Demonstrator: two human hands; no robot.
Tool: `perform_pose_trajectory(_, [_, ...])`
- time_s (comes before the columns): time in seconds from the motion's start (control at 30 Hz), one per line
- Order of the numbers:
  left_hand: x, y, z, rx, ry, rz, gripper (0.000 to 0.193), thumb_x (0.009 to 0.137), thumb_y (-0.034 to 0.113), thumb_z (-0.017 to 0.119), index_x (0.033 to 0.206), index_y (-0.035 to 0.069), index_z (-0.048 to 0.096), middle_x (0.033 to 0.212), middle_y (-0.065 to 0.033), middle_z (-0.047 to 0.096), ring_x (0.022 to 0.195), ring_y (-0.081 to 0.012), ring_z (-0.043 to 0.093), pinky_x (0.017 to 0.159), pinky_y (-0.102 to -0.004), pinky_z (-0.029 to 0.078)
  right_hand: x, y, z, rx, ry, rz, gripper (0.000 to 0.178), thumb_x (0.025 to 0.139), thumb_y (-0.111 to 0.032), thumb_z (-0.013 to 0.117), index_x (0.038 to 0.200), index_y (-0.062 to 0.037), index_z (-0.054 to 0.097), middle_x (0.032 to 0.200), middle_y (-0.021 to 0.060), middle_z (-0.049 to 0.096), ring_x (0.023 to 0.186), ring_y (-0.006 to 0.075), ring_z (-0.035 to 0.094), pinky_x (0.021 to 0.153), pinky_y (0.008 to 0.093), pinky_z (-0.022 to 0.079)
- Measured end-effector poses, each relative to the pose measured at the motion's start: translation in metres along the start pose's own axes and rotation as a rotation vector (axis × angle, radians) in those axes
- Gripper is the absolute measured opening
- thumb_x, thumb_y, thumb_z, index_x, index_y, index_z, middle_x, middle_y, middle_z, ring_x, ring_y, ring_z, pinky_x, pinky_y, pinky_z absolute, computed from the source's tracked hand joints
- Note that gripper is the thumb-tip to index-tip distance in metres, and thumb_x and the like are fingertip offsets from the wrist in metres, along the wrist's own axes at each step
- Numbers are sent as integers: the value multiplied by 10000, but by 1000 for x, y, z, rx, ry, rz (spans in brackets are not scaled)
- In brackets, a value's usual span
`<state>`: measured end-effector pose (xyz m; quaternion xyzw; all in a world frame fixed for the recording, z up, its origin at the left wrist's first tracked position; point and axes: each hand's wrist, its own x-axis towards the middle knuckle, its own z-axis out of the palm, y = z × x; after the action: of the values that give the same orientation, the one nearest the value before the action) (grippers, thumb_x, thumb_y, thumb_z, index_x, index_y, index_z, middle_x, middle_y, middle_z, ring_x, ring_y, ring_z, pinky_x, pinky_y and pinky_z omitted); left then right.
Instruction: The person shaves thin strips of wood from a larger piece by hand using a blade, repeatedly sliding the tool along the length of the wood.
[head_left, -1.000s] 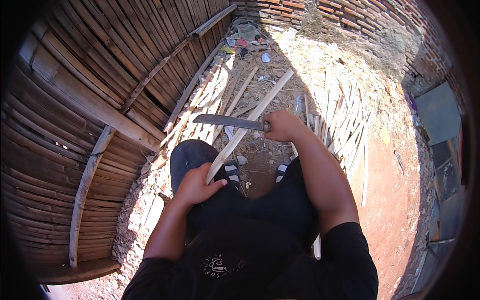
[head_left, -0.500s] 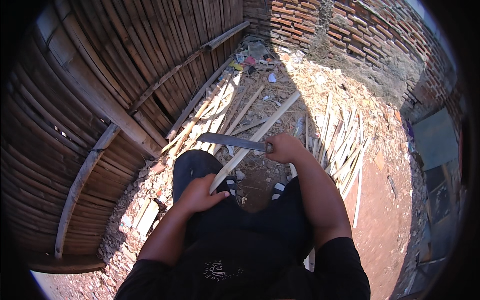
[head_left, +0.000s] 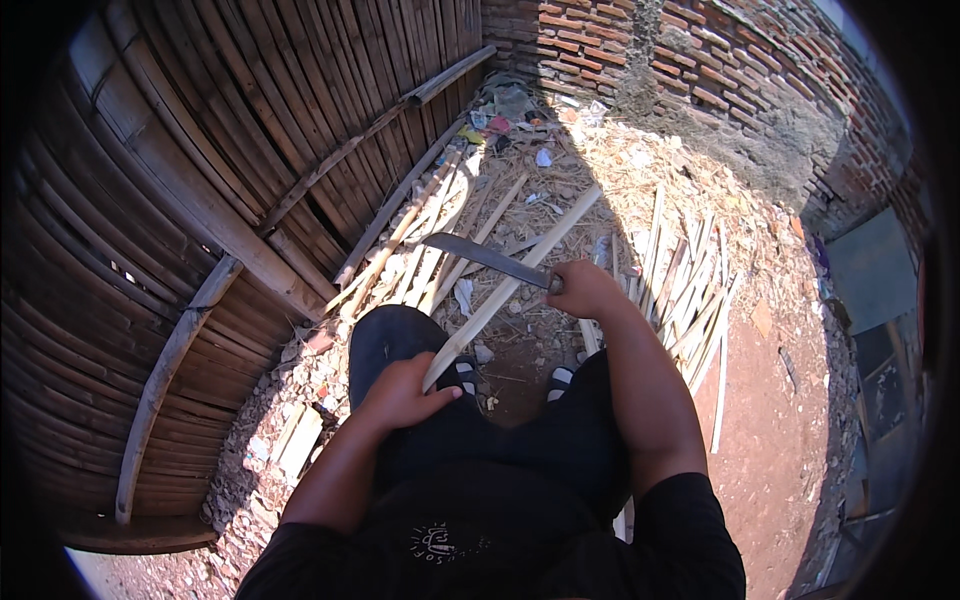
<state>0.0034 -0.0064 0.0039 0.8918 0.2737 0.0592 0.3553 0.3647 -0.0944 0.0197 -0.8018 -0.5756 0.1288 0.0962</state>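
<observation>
My left hand [head_left: 408,393] is closed around the near end of a long, pale bamboo strip [head_left: 490,307], beside my left knee. The strip slants away from me, up and to the right, its far end over the littered ground. In my right hand [head_left: 585,289] is the handle of a machete [head_left: 490,259], mostly hidden by the fingers. Its dark, broad blade points left and slightly away from me, lying across the strip about midway along. Whether the edge touches the strip or sits just above it, I cannot tell.
To the right lies a pile of split bamboo strips [head_left: 690,300]. More bamboo poles [head_left: 405,235] lie along the bamboo wall [head_left: 210,190] on the left. A brick wall [head_left: 730,60] closes off the back. Scraps of litter [head_left: 500,124] lie in the far corner.
My right hand and the machete have moved away from me and slightly right, so the blade crosses the strip farther along. My left hand still grips the strip's near end.
</observation>
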Motion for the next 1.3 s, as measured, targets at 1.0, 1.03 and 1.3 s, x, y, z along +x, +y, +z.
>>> perform_pose_trajectory(1.0, [0,0,-1,-1,-11,-24,526,861,458,822,1034,-2,635,836,-193,700,798,-392,715,725,-467,545,2,-17,9,10,-79,-165,513,797,-445,823,1200,-136,750,1042,194,754,1040,406,712,923,528,562])
perform_pose_trajectory(1.03, [0,1,-1,-1,-12,-21,525,861,458,821,1033,-1,634,837,-191,700,798,-392,715,725,-466,545,1,-11,9,11,-58,-173,518,797,-445,823,1210,-140,749,1050,192,756,1044,404,713,926,527,561])
perform_pose_trajectory(1.3, [0,7,-4,-17,-34,-52,525,861,447,824,1050,-6,637,838,-190,700,796,-379,717,724,-461,545,5,8,9,38,-3,-12,516,795,-423,823,1186,-93,751,1104,202,754,1080,405,706,963,500,555])
